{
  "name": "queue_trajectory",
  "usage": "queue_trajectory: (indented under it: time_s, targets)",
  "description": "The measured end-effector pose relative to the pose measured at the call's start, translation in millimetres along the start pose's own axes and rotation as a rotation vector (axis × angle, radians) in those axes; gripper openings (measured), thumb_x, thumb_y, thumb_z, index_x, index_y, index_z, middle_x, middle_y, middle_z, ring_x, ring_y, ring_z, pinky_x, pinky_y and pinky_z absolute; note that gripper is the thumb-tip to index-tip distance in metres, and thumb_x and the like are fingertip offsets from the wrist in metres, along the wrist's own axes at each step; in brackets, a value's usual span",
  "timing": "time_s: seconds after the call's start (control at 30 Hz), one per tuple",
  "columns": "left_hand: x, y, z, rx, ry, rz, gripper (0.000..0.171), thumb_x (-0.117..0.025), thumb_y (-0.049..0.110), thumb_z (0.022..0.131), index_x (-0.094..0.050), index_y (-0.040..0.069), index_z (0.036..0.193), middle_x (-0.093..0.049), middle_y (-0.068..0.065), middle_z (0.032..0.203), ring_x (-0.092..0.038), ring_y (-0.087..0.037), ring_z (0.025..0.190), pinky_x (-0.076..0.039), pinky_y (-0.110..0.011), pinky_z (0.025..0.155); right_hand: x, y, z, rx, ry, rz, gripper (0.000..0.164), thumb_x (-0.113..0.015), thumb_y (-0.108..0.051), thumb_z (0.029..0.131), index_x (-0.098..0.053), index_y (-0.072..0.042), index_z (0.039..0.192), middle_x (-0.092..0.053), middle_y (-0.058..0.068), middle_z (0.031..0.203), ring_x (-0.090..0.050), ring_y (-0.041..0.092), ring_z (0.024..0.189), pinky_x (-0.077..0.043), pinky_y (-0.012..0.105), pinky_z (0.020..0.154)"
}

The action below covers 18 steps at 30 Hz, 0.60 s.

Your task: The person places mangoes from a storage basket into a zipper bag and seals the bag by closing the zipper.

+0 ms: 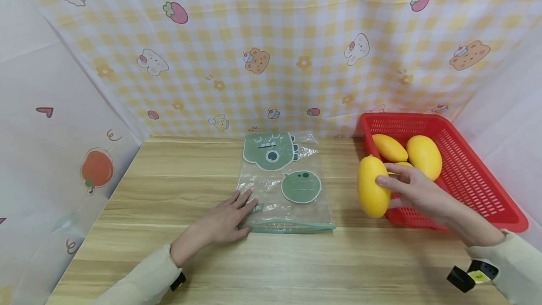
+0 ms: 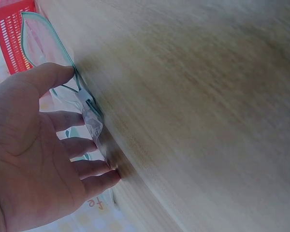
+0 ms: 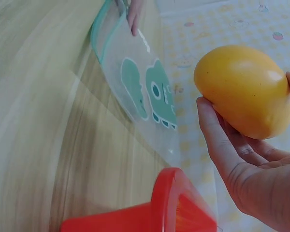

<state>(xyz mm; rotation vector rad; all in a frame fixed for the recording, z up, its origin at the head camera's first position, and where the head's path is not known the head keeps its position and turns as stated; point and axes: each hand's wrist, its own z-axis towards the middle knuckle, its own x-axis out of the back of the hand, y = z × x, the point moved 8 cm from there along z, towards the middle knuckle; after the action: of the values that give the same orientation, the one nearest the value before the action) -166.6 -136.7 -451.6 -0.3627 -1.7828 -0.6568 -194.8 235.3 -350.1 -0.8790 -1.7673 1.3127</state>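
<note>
My right hand (image 1: 417, 192) holds a yellow mango (image 1: 373, 187) between thumb and fingers, raised at the left side of the red basket (image 1: 487, 178). In the right wrist view the mango (image 3: 244, 92) is smooth and plump, with fingers under it. A clear zip bag (image 1: 271, 201) with green dinosaur prints lies flat on the table, its green zip edge toward me. My left hand (image 1: 226, 218) rests at the bag's lower left corner with fingers spread. The left wrist view shows that hand (image 2: 43, 140) with fingertips at the bag's edge, the bag's mouth (image 2: 48, 38) parted a little.
Several more mangoes (image 1: 425, 156) lie in the basket at the right. The wooden table (image 1: 182, 168) meets a yellow checked cloth (image 1: 296, 60) at the back. White cloth (image 1: 38, 131) hangs along the left side, and more hangs at the right.
</note>
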Motion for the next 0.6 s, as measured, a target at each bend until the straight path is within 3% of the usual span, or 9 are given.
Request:
queue_trajectory:
  time_s: [0.23, 0.6]
  targets:
    - [0.1, -0.7, 0.9, 0.008, -0.003, 0.007, 0.072, -0.066, 0.036, 0.099, -0.038, 0.003, 0.156, -0.022, -0.025, 0.162, -0.025, -0.051, 0.144, -0.033, -0.059, 0.111, -11.2, 1.3, 1.0, 0.008, -0.065, 0.013, 0.046, -0.049, -0.015, 0.109, -0.04, 0.006, 0.149, -0.062, 0.022, 0.118, -0.067, 0.034, 0.101, -0.058, 0.049, 0.084]
    - [-0.1, -0.8, 0.1, 0.014, -0.01, 0.006, 0.072, -0.065, 0.036, 0.099, -0.037, 0.003, 0.157, -0.021, -0.025, 0.163, -0.024, -0.051, 0.144, -0.031, -0.058, 0.113, -31.3, 9.0, 2.7, -0.034, -0.151, 0.059, 0.052, -0.045, -0.018, 0.111, -0.029, 0.011, 0.151, -0.06, 0.024, 0.12, -0.065, 0.034, 0.102, -0.057, 0.05, 0.086]
